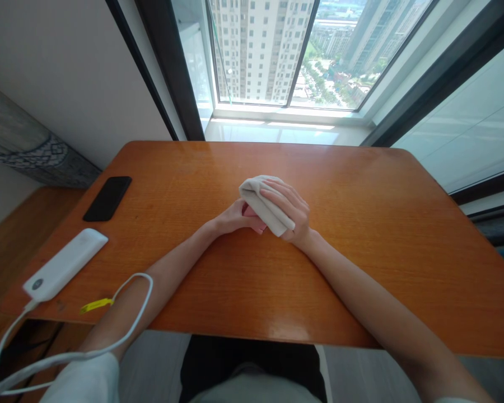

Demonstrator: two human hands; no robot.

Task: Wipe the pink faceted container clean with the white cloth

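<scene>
Over the middle of the wooden table, my right hand (292, 210) grips a folded whitish cloth (269, 210), its fingers bent over the top. My left hand (234, 217) is closed around a pink object (257, 224) just beneath and to the left of the cloth. Only a small part of the pink object shows, so its kind is unclear. The cloth rests against it, and the two hands are close together.
The brown table (382, 252) reaches to a window (285, 56) at the back. On the left lie a black phone (107, 198) and a white power bank (66, 264). Its white cable (145, 313) loops over my left forearm, with a yellow tag (96, 305) nearby.
</scene>
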